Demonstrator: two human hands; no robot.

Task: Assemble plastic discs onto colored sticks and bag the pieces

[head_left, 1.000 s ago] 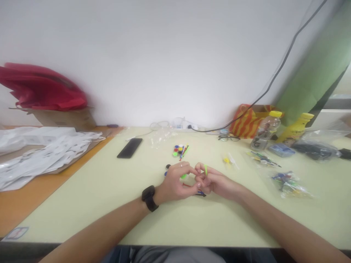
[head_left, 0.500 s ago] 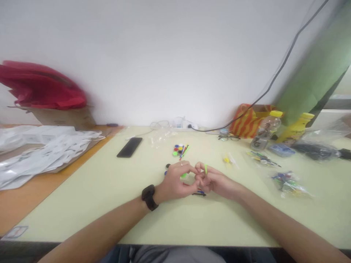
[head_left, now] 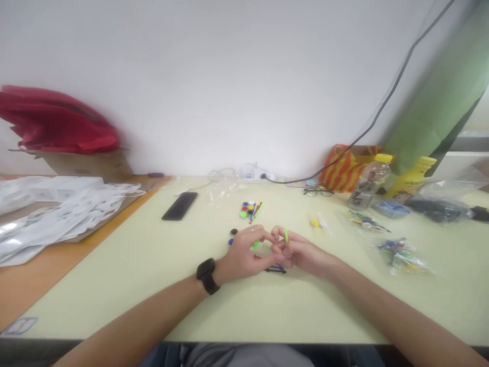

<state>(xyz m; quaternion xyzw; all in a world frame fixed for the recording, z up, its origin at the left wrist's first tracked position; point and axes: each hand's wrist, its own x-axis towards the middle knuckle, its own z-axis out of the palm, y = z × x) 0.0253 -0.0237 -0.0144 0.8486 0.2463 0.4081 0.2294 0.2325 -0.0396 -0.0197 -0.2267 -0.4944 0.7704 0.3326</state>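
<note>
Over the table, my left hand (head_left: 246, 251), with a black watch on its wrist, curves its fingers and thumb in toward the right. Its fingertips meet those of my right hand (head_left: 300, 254), whose fingers are curled. A thin lime-green strip (head_left: 286, 237) shows at the right index finger; whether it is looped round or gripped is unclear. Anything between the touching fingertips is hidden. Below the hands lie a black arrow-shaped piece (head_left: 276, 270) and some blue and red slim pieces. Black, blue and green round discs (head_left: 234, 232) are partly covered by my left hand.
Beyond the hands sit several coloured discs (head_left: 244, 214) and slim sticks (head_left: 255, 211). A phone (head_left: 179, 206) lies at left. To the right are small plastic bags of parts (head_left: 401, 255), glasses (head_left: 318, 192), a clear bottle (head_left: 370, 183) and a yellow bottle (head_left: 414, 178).
Hardly anything moves: my hands keep the same touching pose. The view shifts very slightly, and a little more of the black arrow-shaped piece shows below the hands.
</note>
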